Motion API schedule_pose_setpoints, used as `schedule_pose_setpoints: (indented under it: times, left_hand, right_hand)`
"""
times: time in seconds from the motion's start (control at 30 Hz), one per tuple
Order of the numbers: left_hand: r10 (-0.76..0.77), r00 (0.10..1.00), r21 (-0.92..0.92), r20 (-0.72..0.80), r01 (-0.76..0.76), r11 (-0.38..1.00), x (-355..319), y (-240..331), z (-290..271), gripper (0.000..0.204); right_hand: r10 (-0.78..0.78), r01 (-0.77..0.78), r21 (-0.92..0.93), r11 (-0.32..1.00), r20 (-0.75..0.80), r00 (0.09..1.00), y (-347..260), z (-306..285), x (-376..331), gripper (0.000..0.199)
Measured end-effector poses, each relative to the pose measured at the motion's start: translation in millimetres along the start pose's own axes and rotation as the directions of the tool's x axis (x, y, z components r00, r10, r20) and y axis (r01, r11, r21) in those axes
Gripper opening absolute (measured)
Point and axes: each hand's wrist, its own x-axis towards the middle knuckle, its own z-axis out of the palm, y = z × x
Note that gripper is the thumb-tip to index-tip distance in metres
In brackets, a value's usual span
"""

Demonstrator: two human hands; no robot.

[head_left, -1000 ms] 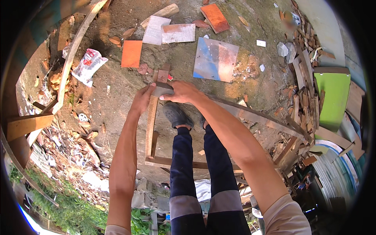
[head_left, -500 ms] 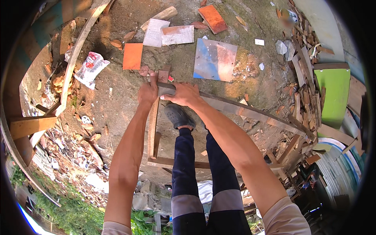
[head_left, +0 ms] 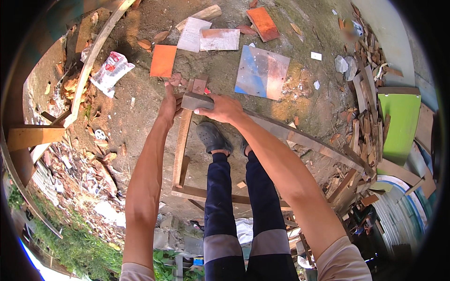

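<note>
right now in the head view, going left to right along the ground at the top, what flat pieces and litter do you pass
white and red plastic bag → orange tile → pale sheet → blue and copper panel → green board

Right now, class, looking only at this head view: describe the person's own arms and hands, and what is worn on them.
Both forearms come up from the lower edge, bare to past the elbow. Each upper arm ends in a short, pale beige sleeve. The left hand and right hand wear no gloves; no watch, ring or band shows.
</note>
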Motion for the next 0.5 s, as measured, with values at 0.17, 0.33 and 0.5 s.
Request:
schedule_pose_setpoints:
  times: [0.17,0.33,0.5]
  left_hand:
    - [0.212,0.971,0.121,-0.11,-0.199,0.973,-14.7,-18.5,5.7,0.087]
    - [0.376,0.916,0.268,-0.142,-0.33,0.905,-23.2,-13.5,13.9,0.07]
    - [0.432,0.897,0.288,-0.097,-0.39,0.875,-15.1,-1.4,16.9,0.065]
  right_hand:
    - [-0.04,0.04,-0.023,0.999,-0.026,0.999,2.2,4.4,1.3,0.102]
    - [-0.075,0.075,-0.031,0.997,-0.003,0.997,10.5,1.4,10.2,0.097]
    - [-0.128,0.127,0.044,0.991,0.021,0.992,12.3,-22.3,13.9,0.091]
